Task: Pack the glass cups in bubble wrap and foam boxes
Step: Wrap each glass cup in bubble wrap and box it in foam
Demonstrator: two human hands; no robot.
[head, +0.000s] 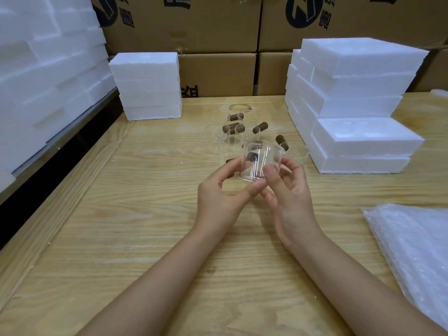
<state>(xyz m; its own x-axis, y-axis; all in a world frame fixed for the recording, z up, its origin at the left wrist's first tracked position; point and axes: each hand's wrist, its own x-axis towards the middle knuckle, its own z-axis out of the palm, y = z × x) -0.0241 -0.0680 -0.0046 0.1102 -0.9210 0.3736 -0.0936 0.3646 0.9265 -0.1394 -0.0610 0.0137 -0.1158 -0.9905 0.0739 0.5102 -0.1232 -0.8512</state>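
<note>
Clear cylindrical glass cup [263, 162] pinched between left hand [219, 192], right hand [288, 190]

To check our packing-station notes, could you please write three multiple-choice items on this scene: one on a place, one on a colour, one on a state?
1. Where does the sheet of clear bubble wrap lie?
A. on the floor
B. on the light wooden table, at the person's right
C. over the person's arms

2. What colour are the stubby handles of the clear glass cups on the table?
A. blue
B. white
C. brown

3. How is the lifted clear glass cup?
A. held bare by the left hand and right hand
B. wrapped
C. broken

Key: 1 B, it lies flat at the table's right edge; 2 C, each handle shows dark brown; 3 A, both hands pinch bare glass.
</note>
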